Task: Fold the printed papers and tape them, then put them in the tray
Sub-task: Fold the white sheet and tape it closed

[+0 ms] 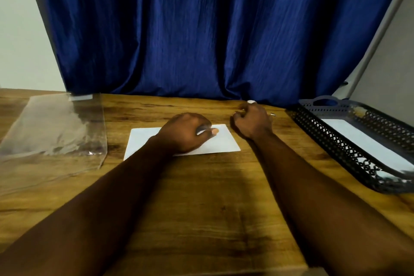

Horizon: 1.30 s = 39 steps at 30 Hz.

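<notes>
Left hand (pixel 186 132) atop folded paper (pixel 224 143)

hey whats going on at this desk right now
A person is working on a folded white paper lying on a wooden table. The left hand presses down on it, while the right hand hovers curled beside its far right corner; what it holds is unclear. A dark tray at the right already holds white paper, and a clear plastic sleeve lies at the left.

My bare arms and hands

No sleeves reach my forearms; my left hand (pixel 187 132) and right hand (pixel 253 120) are gloveless, and neither wrist carries a watch or band, though blur may hide a ring.
</notes>
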Tool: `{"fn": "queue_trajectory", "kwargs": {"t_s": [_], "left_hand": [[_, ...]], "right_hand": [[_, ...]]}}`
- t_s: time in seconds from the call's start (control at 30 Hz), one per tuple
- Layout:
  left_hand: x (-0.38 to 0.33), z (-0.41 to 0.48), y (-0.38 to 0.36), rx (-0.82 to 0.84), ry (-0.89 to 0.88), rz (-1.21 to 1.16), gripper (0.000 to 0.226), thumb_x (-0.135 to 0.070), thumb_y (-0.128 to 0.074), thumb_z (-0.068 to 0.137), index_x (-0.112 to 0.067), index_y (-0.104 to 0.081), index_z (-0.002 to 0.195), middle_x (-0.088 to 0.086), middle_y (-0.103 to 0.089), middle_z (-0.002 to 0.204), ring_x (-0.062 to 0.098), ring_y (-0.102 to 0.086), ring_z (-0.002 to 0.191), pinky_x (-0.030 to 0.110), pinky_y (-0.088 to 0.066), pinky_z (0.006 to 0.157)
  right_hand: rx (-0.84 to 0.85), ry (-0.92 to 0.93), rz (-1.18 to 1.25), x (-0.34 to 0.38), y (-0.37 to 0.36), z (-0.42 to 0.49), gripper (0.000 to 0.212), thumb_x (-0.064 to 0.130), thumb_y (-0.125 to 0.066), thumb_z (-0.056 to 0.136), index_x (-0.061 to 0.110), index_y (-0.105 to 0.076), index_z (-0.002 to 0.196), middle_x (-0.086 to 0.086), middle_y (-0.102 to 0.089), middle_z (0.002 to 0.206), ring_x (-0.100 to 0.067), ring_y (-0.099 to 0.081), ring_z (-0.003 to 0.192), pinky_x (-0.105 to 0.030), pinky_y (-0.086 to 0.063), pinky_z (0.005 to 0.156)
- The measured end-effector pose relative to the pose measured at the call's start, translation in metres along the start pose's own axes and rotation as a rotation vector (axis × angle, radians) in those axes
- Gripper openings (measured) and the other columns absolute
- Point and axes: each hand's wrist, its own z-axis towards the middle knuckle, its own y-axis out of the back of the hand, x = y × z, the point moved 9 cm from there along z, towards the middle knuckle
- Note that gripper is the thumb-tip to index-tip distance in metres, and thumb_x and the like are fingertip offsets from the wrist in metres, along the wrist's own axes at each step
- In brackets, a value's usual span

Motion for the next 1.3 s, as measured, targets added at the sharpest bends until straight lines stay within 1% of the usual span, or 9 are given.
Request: {"fn": "queue_trajectory", "kwargs": {"t_s": [0.17,0.37,0.57,0.67,0.83,0.93,1.03,1.17,1.3], "left_hand": [[-0.028,0.017,-0.009,0.019,-0.106,0.141,0.069,-0.077,-0.031,0.1,-0.03,-0.064,0.139,-0.011,-0.061,0.145,0.011,-0.053,0.132,0.039,-0.041,0.107],[-0.022,0.026,-0.014,0.033,-0.099,0.186,0.074,-0.078,-0.027,0.099,-0.028,-0.064,0.14,-0.009,-0.061,0.146,0.014,-0.053,0.133,0.04,-0.042,0.108],[-0.017,0.03,-0.011,0.021,-0.097,0.2,0.072,-0.075,-0.025,0.101,-0.028,-0.067,0.134,-0.008,-0.065,0.14,0.016,-0.054,0.13,0.044,-0.044,0.106],[-0.015,0.029,-0.012,0.008,-0.093,0.196,0.069,-0.074,-0.027,0.101,-0.028,-0.068,0.133,-0.008,-0.065,0.139,0.016,-0.053,0.13,0.045,-0.043,0.107],[-0.005,0.028,-0.004,-0.084,-0.045,0.236,0.058,-0.068,-0.038,0.102,-0.029,-0.066,0.134,-0.007,-0.065,0.138,0.016,-0.051,0.128,0.046,-0.042,0.106],[0.005,0.024,0.007,-0.193,0.044,0.234,0.049,-0.061,-0.046,0.101,-0.029,-0.065,0.133,-0.005,-0.063,0.138,0.018,-0.051,0.127,0.047,-0.04,0.106],[0.019,0.014,0.02,-0.298,0.172,0.188,0.048,-0.052,-0.054,0.101,-0.027,-0.059,0.141,-0.002,-0.059,0.145,0.021,-0.048,0.134,0.051,-0.036,0.112],[0.033,-0.002,0.035,-0.421,0.278,0.035,0.056,-0.05,-0.062,0.097,-0.023,-0.053,0.145,0.001,-0.06,0.145,0.022,-0.049,0.135,0.053,-0.035,0.114],[0.036,-0.01,0.031,-0.418,0.237,-0.394,0.067,-0.053,-0.076,0.09,-0.029,-0.053,0.149,-0.005,-0.054,0.15,0.006,-0.05,0.127,0.036,-0.045,0.108]], "right_hand": [[-0.08,-0.037,-0.234,-0.013,0.009,0.043,0.039,0.045,-0.057,0.096,0.026,-0.069,0.129,-0.009,-0.063,0.134,-0.032,-0.053,0.129,-0.056,-0.036,0.111],[0.047,-0.22,-0.439,-0.047,-0.016,0.076,0.059,0.06,-0.047,0.095,0.019,-0.062,0.134,-0.013,-0.064,0.137,-0.034,-0.052,0.134,-0.065,-0.02,0.118],[-0.133,-0.217,-0.376,-0.04,-0.008,0.084,0.05,0.062,-0.052,0.092,0.019,-0.069,0.112,-0.009,-0.07,0.106,-0.033,-0.06,0.118,-0.059,-0.024,0.113],[-0.183,-0.144,-0.357,-0.026,-0.003,0.076,0.043,0.062,-0.057,0.095,0.022,-0.071,0.101,0.001,-0.054,0.078,-0.028,-0.057,0.104,-0.053,-0.029,0.105],[-0.166,0.09,0.062,0.016,-0.005,0.044,0.027,0.051,-0.065,0.095,0.03,-0.078,0.104,0.011,-0.075,0.105,-0.02,-0.058,0.117,-0.046,-0.03,0.104],[-0.063,0.159,0.42,0.039,-0.009,0.02,0.016,0.036,-0.073,0.096,0.024,-0.081,0.105,0.011,-0.078,0.105,-0.014,-0.068,0.109,-0.048,-0.048,0.107],[0.035,0.206,0.648,0.056,-0.009,-0.005,0.012,0.024,-0.073,0.099,0.018,-0.082,0.105,0.009,-0.079,0.101,-0.008,-0.073,0.099,-0.031,-0.056,0.095],[0.101,0.225,0.828,0.066,-0.004,-0.029,0.014,0.015,-0.069,0.102,0.008,-0.08,0.108,-0.002,-0.081,0.104,-0.014,-0.075,0.1,-0.026,-0.057,0.09],[0.26,0.166,1.064,0.074,-0.008,-0.047,0.021,0.01,-0.061,0.105,-0.004,-0.073,0.116,-0.002,-0.08,0.1,-0.009,-0.077,0.089,-0.018,-0.058,0.074]]}}
